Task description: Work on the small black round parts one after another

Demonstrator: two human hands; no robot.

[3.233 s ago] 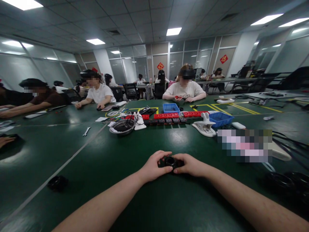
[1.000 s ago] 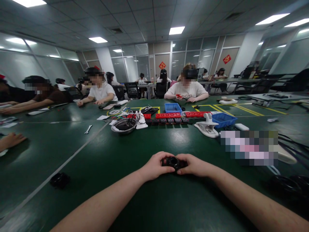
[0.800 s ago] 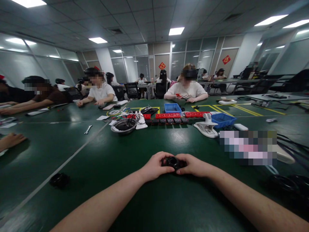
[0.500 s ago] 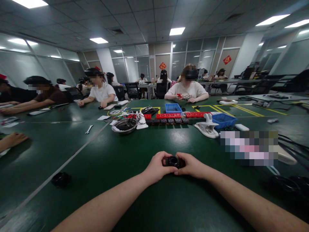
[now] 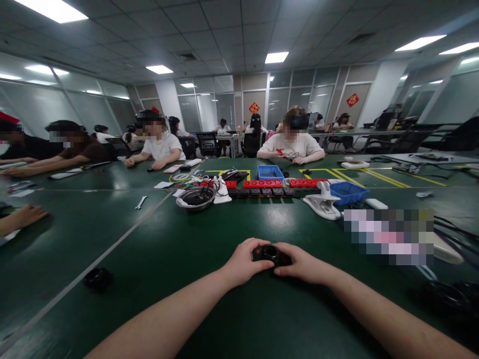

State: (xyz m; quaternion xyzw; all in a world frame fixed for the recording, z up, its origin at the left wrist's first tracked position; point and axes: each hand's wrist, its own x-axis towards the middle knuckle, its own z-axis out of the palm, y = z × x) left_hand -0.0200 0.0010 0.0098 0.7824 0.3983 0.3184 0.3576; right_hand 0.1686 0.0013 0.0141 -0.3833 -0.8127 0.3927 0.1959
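A small black part with a round ring-shaped opening (image 5: 270,252) is between my hands on the green table (image 5: 209,319). My left hand (image 5: 245,262) grips its left side, with the thumb along the front and the fingers behind. On the right side, my right hand (image 5: 301,262) is curled round the part, its thumb a little away from the front. A reddish spot shows between the left thumb and fingers. The underside of the part is hidden.
Another black part (image 5: 98,279) lies at the left. Beyond are a wrench (image 5: 141,202), a metal bowl (image 5: 195,205), red strips (image 5: 262,183), a white clamp (image 5: 322,202) and a blue tray (image 5: 348,192). Black rings (image 5: 445,295) lie at the right. A person's hand (image 5: 30,217) rests far left.
The view has tilted up slightly, so things sit a little lower. My right thumb has moved slightly away from my left thumb and the black part.
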